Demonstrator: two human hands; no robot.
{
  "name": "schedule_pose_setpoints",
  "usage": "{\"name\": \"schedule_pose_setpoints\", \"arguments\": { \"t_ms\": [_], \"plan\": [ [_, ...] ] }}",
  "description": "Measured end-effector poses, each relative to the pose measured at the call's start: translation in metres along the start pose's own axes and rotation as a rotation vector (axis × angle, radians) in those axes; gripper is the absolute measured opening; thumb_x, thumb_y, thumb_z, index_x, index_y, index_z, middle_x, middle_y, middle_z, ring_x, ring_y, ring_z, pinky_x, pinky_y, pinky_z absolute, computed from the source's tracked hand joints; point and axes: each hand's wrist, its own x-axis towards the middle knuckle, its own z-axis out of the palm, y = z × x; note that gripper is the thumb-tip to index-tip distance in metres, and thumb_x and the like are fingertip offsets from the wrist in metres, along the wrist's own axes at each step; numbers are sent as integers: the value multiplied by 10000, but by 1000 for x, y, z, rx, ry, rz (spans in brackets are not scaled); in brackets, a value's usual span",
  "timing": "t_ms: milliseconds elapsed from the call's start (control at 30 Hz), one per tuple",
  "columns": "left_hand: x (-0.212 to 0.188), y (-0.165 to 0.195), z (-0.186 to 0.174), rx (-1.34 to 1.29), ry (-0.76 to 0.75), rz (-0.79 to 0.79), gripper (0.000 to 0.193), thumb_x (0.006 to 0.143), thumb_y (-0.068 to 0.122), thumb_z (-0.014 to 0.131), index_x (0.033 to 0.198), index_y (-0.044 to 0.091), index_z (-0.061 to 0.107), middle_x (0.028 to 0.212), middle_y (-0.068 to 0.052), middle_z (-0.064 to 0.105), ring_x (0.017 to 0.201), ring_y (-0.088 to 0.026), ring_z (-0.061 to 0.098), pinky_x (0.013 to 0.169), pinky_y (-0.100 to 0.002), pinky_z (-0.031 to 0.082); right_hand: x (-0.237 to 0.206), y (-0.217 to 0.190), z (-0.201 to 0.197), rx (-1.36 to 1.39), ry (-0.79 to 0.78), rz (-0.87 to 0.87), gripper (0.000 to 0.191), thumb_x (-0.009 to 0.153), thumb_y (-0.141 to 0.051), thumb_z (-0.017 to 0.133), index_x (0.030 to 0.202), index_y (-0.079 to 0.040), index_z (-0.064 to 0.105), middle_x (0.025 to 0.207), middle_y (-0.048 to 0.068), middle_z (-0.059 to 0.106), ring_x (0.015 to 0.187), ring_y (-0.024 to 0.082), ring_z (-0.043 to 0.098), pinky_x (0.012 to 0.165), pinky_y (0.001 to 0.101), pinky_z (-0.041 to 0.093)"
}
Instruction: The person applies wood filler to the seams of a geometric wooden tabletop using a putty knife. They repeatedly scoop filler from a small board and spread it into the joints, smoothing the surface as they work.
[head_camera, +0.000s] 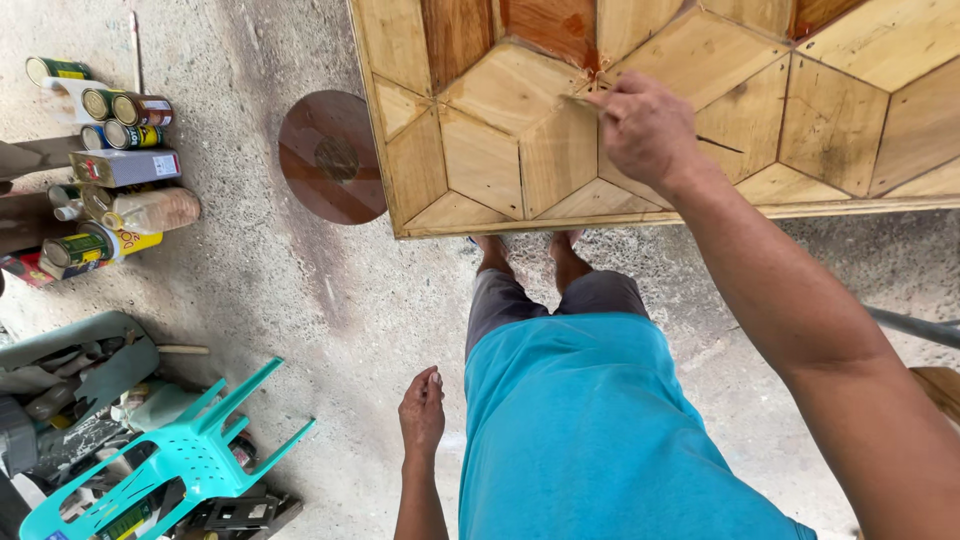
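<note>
My right hand (645, 125) rests on a large wooden panel (480, 160) inlaid with hexagon and diamond pieces. It pinches a thin, light-coloured stick or brush (582, 99) whose tip touches a seam beside a reddish-brown stained piece (550, 25). My left hand (422, 410) hangs by my side over the concrete floor, fingers loosely curled and holding nothing. My bare feet (528, 245) stand just under the panel's near edge.
A round dark wooden disc (330, 155) lies beside the panel's left corner. Several tins and bottles (110, 150) stand at the left. A turquoise plastic chair (180, 455) lies tipped over clutter and a grey case (70, 360) at lower left.
</note>
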Motion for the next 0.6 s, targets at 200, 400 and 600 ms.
{"name": "schedule_pose_setpoints", "arguments": {
  "t_ms": [200,400,600],
  "plan": [
    [3,1,0,-36,-1,-38,435,1003,389,554,1281,90,706,990,-94,760,892,-206,727,813,-355,580,-2,-16,1,26,89,-97,299,993,-112,560,1148,-169,809,959,54,691,886,237,690,771,381,567],
    [12,-7,0,-301,-54,80,404,1013,319,596,1258,17,706,1021,-106,746,899,-167,688,814,-311,570,-60,3,-24,258,303,108,257,1016,-73,698,1256,-113,784,901,121,643,813,264,631,712,397,535],
    [23,31,17,34,-50,-4,412,1010,308,608,1309,37,692,964,-148,751,847,-221,715,738,-352,576,-190,139,-116,368,728,764,277,1073,-44,619,1345,-38,668,1147,119,622,847,149,642,602,310,584]
  ]
}}
